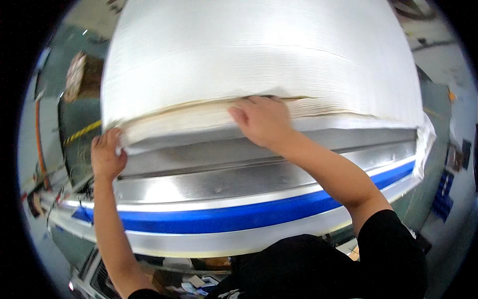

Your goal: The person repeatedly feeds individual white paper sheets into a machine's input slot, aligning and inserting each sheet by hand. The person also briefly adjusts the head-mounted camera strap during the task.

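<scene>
A wide stack of thin white layers (269, 60), which looks like fabric, covers most of the table. Along its near side, a thick cream-white edge bundle (184, 118) stands up, with a dark gap behind it. My left hand (108, 154) has its fingers bent round the bundle's left end. Near the middle, my right hand (264, 121) grips the same bundle from above, its fingertips hooked into the gap and out of sight. Its thumb lies along the near face, pointing left. Below the bundle runs a grey metal strip (219, 182).
A blue band (214, 221) and a white rim run along the table's near edge. Loose white sheet (423, 144) hangs at the right corner. At the far left stands a brown roll or carton (87, 77). Papers (196, 283) and other items lie below the near edge.
</scene>
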